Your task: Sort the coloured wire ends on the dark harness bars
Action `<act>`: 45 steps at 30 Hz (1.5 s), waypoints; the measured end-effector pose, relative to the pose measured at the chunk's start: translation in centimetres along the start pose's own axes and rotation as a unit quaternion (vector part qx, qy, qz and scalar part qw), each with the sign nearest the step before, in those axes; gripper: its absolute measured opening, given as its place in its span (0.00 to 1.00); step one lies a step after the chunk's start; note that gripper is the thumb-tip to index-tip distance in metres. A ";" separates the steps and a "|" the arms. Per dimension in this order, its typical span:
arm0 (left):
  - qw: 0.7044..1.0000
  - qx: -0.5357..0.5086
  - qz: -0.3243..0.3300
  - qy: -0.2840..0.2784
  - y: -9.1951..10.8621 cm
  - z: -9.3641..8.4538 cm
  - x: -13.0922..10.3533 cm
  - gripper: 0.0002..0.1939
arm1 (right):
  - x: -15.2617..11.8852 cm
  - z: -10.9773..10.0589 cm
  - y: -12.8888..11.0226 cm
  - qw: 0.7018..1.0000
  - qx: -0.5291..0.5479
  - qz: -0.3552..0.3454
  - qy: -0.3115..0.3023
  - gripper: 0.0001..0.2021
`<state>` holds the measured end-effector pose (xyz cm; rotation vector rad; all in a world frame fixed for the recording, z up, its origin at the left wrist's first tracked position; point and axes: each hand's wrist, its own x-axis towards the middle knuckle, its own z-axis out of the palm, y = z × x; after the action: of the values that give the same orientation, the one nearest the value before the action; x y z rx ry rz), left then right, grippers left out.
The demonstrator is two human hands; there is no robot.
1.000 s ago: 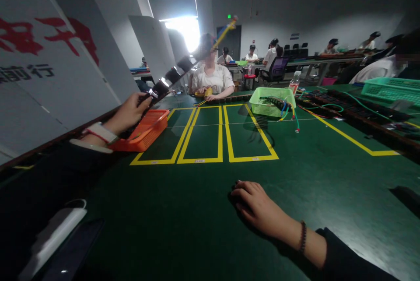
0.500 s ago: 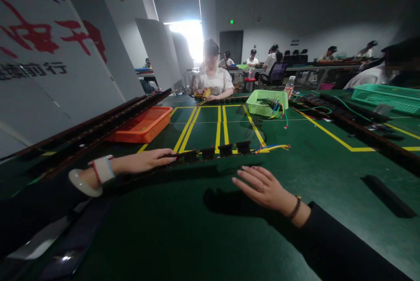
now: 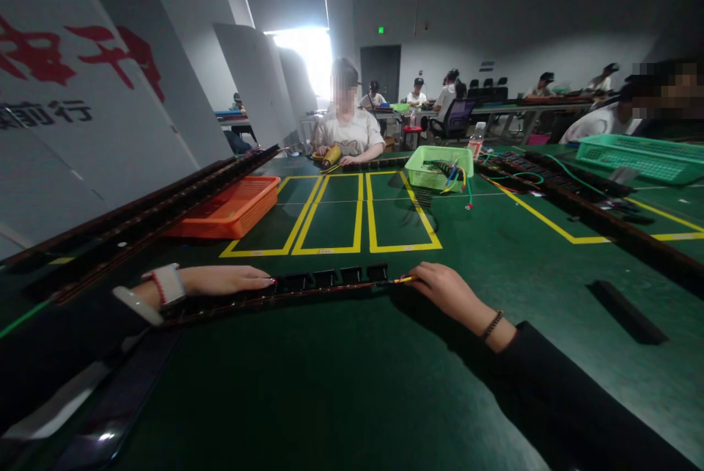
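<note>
A long dark strip point(image 3: 324, 280) with a row of black block-like parts standing up along it runs across the table in front of me. My left hand point(image 3: 228, 280) grips the strip from above at its left part; the fingers lie close together over it and the thumb is hidden. At the strip's right end, short coloured wires point(image 3: 404, 279), yellow and red among them, stick out. My right hand point(image 3: 448, 287) is closed on these wires, its fingertips pressed together around their ends.
An orange basket point(image 3: 225, 218) stands beyond my left hand, beside long dark strips point(image 3: 137, 214). Farther off, a green basket point(image 3: 440, 166) holds wired parts. A black bar point(image 3: 627, 312) lies at right. A dark phone-like slab point(image 3: 118, 398) lies near my left sleeve. A co-worker point(image 3: 349, 130) sits opposite.
My right hand has moved from an open pose over the table to the wire ends and closed on them. The strip has shifted left and lower in view, with my left hand on it.
</note>
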<state>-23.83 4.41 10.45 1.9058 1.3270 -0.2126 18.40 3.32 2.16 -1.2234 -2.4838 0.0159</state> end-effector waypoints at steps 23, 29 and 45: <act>0.924 -0.267 0.269 -0.040 16.2 12.2 2.9 0.18 | 0.5 1.8 -1.4 0.848 0.480 0.168 -0.149 0.15; 0.798 -0.560 0.198 -0.101 18.8 17.2 8.0 0.18 | 0.5 2.6 -0.4 0.823 0.520 0.139 -0.183 0.17; 0.644 -0.745 0.171 -0.023 17.4 18.1 11.8 0.14 | 0.3 0.6 -2.4 0.994 0.092 0.048 -0.018 0.09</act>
<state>1.39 -1.84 0.67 0.5876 0.5542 0.8159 16.16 2.13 2.07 -1.2725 -2.3892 0.2878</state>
